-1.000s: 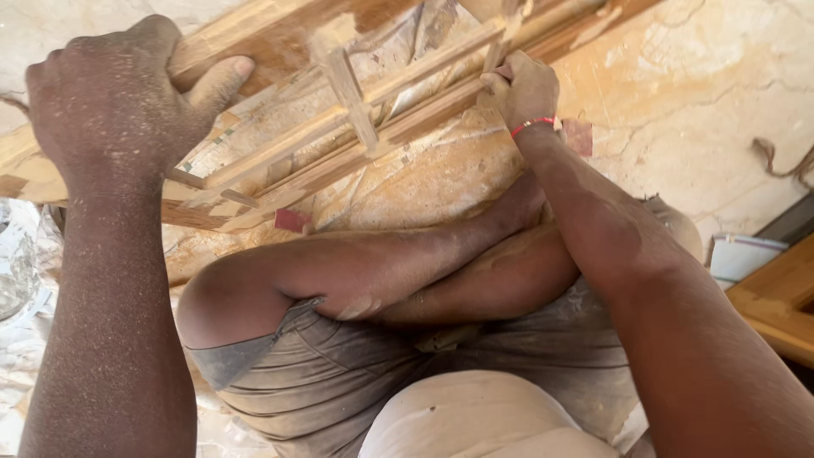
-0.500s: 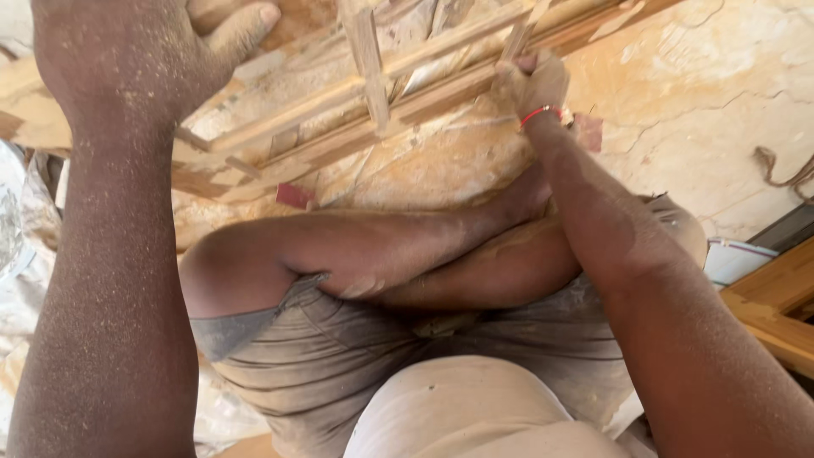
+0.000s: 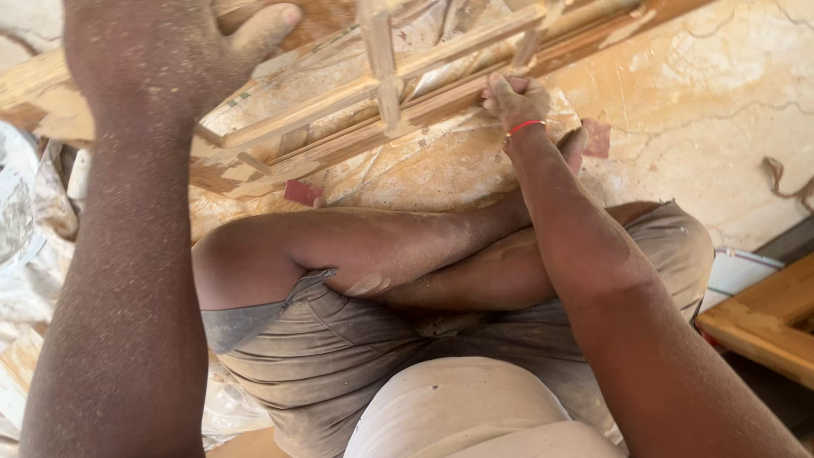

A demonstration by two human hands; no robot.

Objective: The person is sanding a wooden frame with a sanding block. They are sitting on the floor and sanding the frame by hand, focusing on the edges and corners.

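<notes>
Wooden slats of a lattice frame (image 3: 381, 110) lay across the stone floor (image 3: 721, 110) before the seated person's crossed legs, the dust-coated left hand (image 3: 161, 59) pressing one end with fingers curled over it to steady it, while the right hand (image 3: 517, 102) gripped a rail tightly.

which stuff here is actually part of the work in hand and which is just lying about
In use:
wooden slat frame
left hand, resting on the frame
right hand, closed on a frame rail

Lying about:
red sandpaper scrap
wooden box
plastic sheet
</notes>
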